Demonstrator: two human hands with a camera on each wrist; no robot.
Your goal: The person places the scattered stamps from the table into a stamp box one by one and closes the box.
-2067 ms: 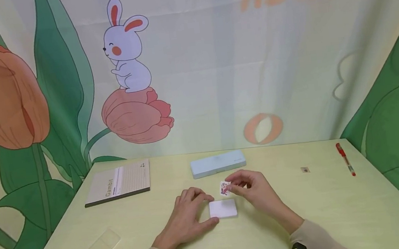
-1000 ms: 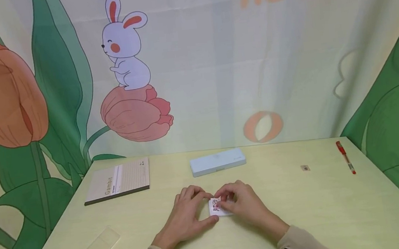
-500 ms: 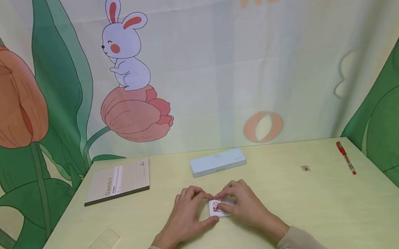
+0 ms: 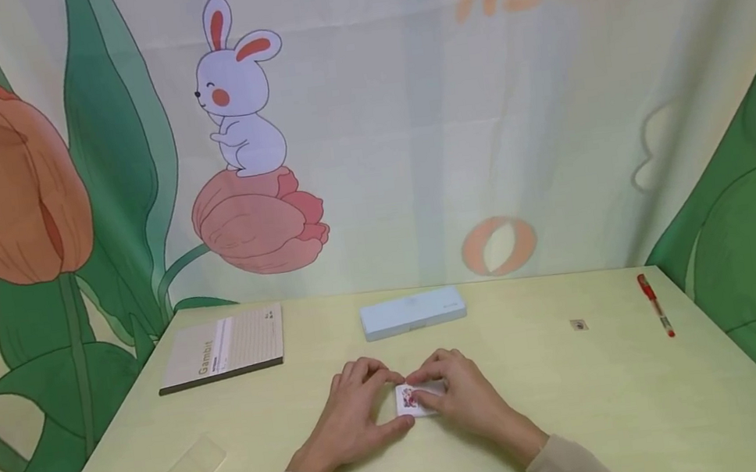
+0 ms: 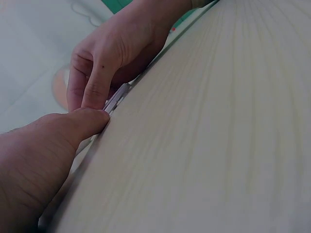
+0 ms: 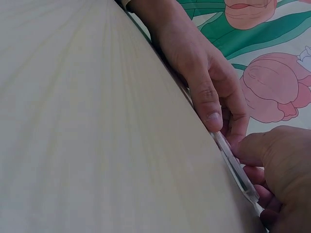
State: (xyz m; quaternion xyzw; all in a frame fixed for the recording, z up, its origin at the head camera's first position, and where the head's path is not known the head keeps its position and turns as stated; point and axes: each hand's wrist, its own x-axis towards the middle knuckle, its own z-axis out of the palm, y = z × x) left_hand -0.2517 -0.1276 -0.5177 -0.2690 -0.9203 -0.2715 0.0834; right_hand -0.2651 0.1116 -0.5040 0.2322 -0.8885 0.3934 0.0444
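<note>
A small flat white case [image 4: 422, 412] lies on the table between both hands in the head view. My left hand [image 4: 351, 420] grips its left side, thumb at the near corner and index finger at the far one. A square sticker [image 4: 408, 397] with a red and dark picture sits on the case's left half. With the thumb on the sticker and the index finger at the far edge, my right hand [image 4: 469, 398] pinches there. In the right wrist view the case [image 6: 235, 167] shows edge-on with clear sides. The thumb covers part of the sticker.
Behind the hands lies a pale blue box [image 4: 413, 313]. A notebook [image 4: 222, 348] is at back left, a clear plastic tray [image 4: 190, 471] at front left. On the right are a small square picture piece [image 4: 579, 325] and a red pen [image 4: 655, 304]. A printed curtain [image 4: 372, 126] hangs behind.
My right hand has brought the sticker from above and behind the case down onto its left half, and the thumb now presses there. The left hand keeps its grip.
</note>
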